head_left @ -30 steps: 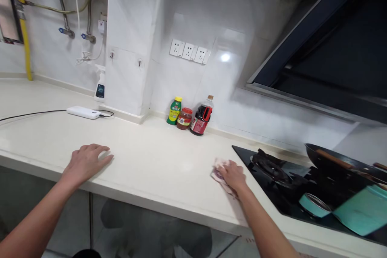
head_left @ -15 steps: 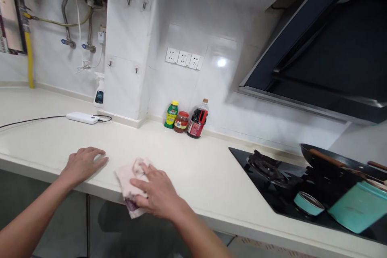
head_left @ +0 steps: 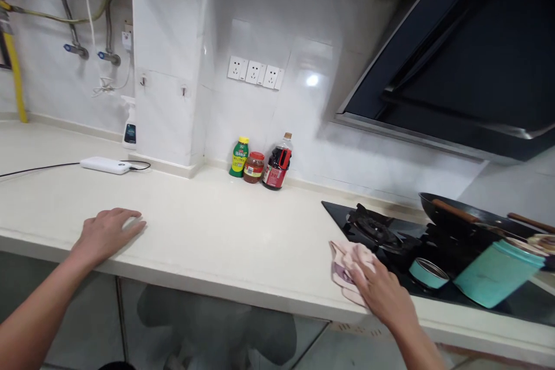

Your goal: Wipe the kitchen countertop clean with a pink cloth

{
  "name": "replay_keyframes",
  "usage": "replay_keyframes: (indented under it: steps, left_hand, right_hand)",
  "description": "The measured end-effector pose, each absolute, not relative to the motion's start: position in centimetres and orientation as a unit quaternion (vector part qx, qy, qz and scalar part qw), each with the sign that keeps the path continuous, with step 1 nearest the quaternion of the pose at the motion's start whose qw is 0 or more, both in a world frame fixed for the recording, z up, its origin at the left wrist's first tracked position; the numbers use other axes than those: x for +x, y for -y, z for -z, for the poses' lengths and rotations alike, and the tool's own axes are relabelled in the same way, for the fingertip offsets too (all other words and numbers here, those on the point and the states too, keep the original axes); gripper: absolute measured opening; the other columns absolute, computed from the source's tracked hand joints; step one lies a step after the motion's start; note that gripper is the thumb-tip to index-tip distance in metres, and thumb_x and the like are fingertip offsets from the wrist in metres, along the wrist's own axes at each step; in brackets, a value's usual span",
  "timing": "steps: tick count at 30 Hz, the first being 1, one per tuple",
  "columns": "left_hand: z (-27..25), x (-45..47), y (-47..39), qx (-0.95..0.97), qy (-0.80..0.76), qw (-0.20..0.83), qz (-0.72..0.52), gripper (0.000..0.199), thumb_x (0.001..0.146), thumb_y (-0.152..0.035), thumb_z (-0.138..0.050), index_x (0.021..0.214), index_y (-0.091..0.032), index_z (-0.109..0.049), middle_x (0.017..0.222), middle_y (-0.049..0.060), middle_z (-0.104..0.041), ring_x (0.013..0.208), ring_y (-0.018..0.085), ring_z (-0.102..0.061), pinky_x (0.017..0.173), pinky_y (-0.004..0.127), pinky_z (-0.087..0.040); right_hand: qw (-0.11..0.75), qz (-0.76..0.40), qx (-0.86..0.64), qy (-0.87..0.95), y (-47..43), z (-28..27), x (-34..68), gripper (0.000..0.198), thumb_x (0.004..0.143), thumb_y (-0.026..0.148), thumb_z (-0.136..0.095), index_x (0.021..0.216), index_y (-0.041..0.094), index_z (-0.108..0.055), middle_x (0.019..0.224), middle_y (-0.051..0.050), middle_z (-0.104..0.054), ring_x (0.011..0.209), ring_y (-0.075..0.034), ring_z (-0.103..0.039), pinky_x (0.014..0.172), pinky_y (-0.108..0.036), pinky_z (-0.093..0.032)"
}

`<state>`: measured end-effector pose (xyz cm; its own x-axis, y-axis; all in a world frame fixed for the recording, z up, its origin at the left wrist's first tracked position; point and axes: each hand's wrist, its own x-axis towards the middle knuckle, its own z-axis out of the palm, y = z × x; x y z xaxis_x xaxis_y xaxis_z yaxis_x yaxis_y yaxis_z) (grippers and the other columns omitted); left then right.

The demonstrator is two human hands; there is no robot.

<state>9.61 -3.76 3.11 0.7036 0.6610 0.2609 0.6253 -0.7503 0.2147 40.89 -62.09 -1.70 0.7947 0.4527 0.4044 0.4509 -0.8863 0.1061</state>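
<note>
A pale pink cloth [head_left: 344, 272] with a darker purple patch lies bunched on the white countertop [head_left: 217, 243], at the left edge of the black gas stove [head_left: 338, 215]. My right hand [head_left: 384, 292] grips it from above and presses it against the surface; part of the cloth is hidden under the fingers. On the left part of the counter, close to the front edge, my left hand [head_left: 106, 234] rests palm down. Its fingers are stretched out, thumb apart, and it holds nothing.
Against the wall stand a green bottle [head_left: 239, 157], a red-lidded jar [head_left: 254, 169] and a dark sauce bottle [head_left: 277, 165]. A white power bank [head_left: 106, 165] and spray bottle [head_left: 129, 124] are at left. The stove bears a wok [head_left: 468, 211], turquoise pot [head_left: 498, 274] and small turquoise bowl [head_left: 428, 273].
My right hand has slid the cloth rightward along the counter to the stove's edge. My left hand stays on the counter. The view has shifted slightly to the right.
</note>
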Motion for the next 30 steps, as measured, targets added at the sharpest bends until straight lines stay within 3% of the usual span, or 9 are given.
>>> replay_keyframes:
  steps: [5,8,12,15,19,26,30]
  left_hand:
    - [-2.5,9.9,2.7,0.921,-0.352,0.045,-0.161,0.06,0.091,-0.063,-0.036,0.129,-0.026,-0.064,0.143,0.01,-0.058,0.132,0.038,-0.047,0.106,0.055,-0.034]
    - [-2.0,10.2,1.9,0.919,-0.353,0.046,-0.167,0.062,0.087,-0.066,-0.041,0.127,-0.026,-0.066,0.141,0.011,-0.059,0.13,0.04,-0.048,0.106,0.058,-0.034]
    - [-2.0,10.4,1.6,0.919,-0.353,0.042,-0.168,0.064,0.086,-0.067,-0.042,0.127,-0.025,-0.066,0.141,0.014,-0.059,0.128,0.041,-0.05,0.104,0.06,-0.036]
    - [-2.3,10.5,1.9,0.917,-0.362,0.026,-0.168,0.067,0.086,-0.07,-0.039,0.129,-0.026,-0.065,0.146,0.014,-0.054,0.131,0.042,-0.047,0.104,0.062,-0.035]
    - [-2.6,10.5,2.1,0.916,-0.371,0.02,-0.149,0.069,0.086,-0.071,-0.036,0.131,-0.027,-0.063,0.148,0.013,-0.052,0.132,0.041,-0.046,0.106,0.061,-0.034]
    - [-3.0,10.5,2.1,0.925,-0.355,0.026,-0.13,0.068,0.085,-0.071,-0.033,0.129,-0.029,-0.065,0.145,0.01,-0.056,0.131,0.039,-0.047,0.105,0.06,-0.036]
    - [-3.0,10.4,2.3,0.925,-0.354,0.028,-0.132,0.069,0.085,-0.071,-0.03,0.128,-0.03,-0.065,0.144,0.008,-0.057,0.132,0.038,-0.047,0.106,0.058,-0.035]
  right_hand:
    - [-0.01,-0.281,0.943,-0.179,63.6,3.8,37.6,0.038,0.094,0.043,-0.048,0.123,0.03,-0.069,0.132,-0.015,-0.057,0.119,-0.04,-0.054,0.087,-0.053,-0.048]
    - [-0.048,-0.296,0.936,-0.183,58.9,4.5,33.6,0.039,0.094,0.044,-0.048,0.123,0.029,-0.069,0.129,-0.017,-0.057,0.111,-0.041,-0.055,0.084,-0.056,-0.048]
    - [-0.166,-0.336,0.886,-0.274,48.7,4.6,27.0,0.035,0.093,0.042,-0.049,0.118,0.027,-0.069,0.134,-0.017,-0.051,0.101,-0.039,-0.052,0.08,-0.059,-0.046]
    - [-0.221,-0.268,0.855,-0.385,41.1,3.8,22.6,0.038,0.087,0.042,-0.063,0.123,0.03,-0.065,0.144,-0.013,-0.043,0.104,-0.039,-0.048,0.08,-0.06,-0.045]
    - [-0.208,-0.178,0.835,-0.477,35.3,2.1,19.6,0.046,0.084,0.046,-0.071,0.126,0.03,-0.061,0.152,-0.011,-0.034,0.107,-0.037,-0.047,0.082,-0.057,-0.045]
    - [-0.253,-0.195,0.806,-0.499,39.8,1.8,21.6,0.055,0.081,0.031,-0.077,0.131,0.036,-0.056,0.15,-0.006,-0.038,0.113,-0.034,-0.047,0.086,-0.053,-0.046]
    - [-0.249,-0.283,0.822,-0.428,46.8,3.4,25.3,0.038,0.087,0.029,-0.066,0.124,0.03,-0.063,0.141,-0.011,-0.046,0.114,-0.035,-0.046,0.089,-0.053,-0.044]
